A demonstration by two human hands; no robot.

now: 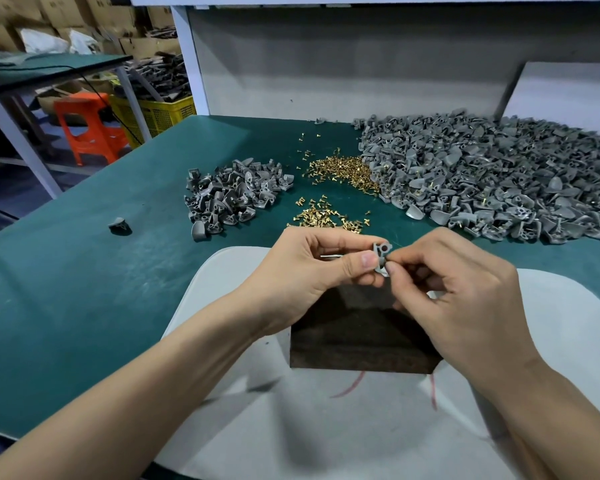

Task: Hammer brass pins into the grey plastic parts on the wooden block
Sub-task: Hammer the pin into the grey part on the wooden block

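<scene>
My left hand (312, 268) pinches a small grey plastic part (381, 252) between thumb and fingers, held above the dark wooden block (357, 334). My right hand (465, 292) has its fingertips curled against the same part from the right; whether a brass pin sits between them I cannot tell. Loose brass pins (326, 216) lie just beyond my hands, and a bigger heap of brass pins (343, 169) lies farther back. No hammer shows.
A small pile of grey parts (232, 195) lies at centre left and a large heap of grey parts (499, 181) fills the right. One stray grey part (118, 225) sits on the green mat (84, 271). A white pad (326, 427) lies under the block.
</scene>
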